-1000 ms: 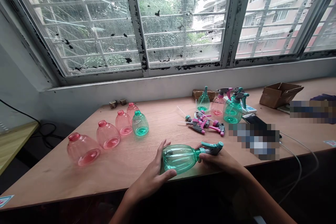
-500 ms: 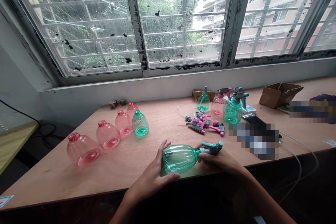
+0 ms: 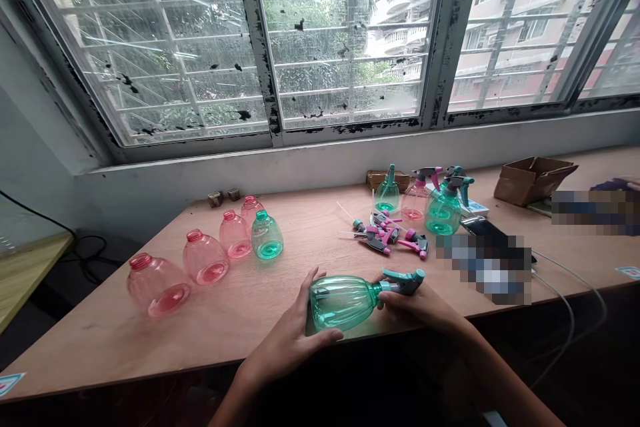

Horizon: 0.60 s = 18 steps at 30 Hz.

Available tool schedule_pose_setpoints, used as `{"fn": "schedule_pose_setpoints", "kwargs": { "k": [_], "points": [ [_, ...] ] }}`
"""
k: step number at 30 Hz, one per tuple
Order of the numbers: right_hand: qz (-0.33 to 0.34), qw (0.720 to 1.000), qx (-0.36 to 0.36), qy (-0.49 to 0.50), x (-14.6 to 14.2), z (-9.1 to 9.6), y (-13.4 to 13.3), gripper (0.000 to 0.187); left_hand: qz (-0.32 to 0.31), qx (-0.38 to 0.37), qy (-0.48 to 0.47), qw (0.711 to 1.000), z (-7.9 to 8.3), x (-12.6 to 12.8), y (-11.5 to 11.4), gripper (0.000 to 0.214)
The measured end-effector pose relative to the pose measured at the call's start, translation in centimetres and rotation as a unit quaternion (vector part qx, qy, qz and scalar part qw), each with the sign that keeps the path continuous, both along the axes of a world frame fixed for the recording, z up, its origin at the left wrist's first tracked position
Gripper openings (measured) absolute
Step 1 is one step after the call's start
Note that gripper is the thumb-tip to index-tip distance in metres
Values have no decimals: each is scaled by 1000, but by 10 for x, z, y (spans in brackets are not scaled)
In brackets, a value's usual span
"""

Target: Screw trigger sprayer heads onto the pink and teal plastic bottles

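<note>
A clear green spray bottle [image 3: 343, 303] lies on its side between my hands, above the table's front edge. My left hand [image 3: 305, 330] cups its base, with the thumb below and the fingers behind. At the neck, my right hand [image 3: 407, 300] grips the grey-and-teal spray head [image 3: 407, 282]; some of its fingers are hidden behind. Beyond lies a pile of pink-and-grey spray heads [image 3: 383, 237] with thin tubes. To the left stand several open pink bottles [image 3: 206, 259] and one open green bottle [image 3: 267, 237].
Behind the pile stand bottles with heads on: a slim green one [image 3: 387, 195], a pink one [image 3: 415, 200] and green ones [image 3: 443, 213]. A black phone [image 3: 500, 240] with a white cable, an open cardboard box [image 3: 533, 181] and blurred patches are at the right. Windows line the back.
</note>
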State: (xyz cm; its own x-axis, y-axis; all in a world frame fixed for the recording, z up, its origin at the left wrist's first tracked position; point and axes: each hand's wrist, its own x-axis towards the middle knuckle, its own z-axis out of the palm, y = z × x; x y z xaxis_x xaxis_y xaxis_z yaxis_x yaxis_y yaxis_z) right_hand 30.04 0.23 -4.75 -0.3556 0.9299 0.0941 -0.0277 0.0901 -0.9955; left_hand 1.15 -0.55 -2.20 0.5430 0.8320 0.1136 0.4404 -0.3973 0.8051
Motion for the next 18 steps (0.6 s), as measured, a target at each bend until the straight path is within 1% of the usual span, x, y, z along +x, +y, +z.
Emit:
{"fn": "schedule_pose_setpoints", "kwargs": {
  "k": [8, 18],
  "points": [
    [-2, 1000, -3, 0, 0, -1, 1, 41, 11, 3, 11, 1000, 1, 1, -1, 95],
    [1, 1000, -1, 7, -1, 0, 0, 38, 12, 14, 16, 1000, -1, 0, 0, 94]
  ]
}}
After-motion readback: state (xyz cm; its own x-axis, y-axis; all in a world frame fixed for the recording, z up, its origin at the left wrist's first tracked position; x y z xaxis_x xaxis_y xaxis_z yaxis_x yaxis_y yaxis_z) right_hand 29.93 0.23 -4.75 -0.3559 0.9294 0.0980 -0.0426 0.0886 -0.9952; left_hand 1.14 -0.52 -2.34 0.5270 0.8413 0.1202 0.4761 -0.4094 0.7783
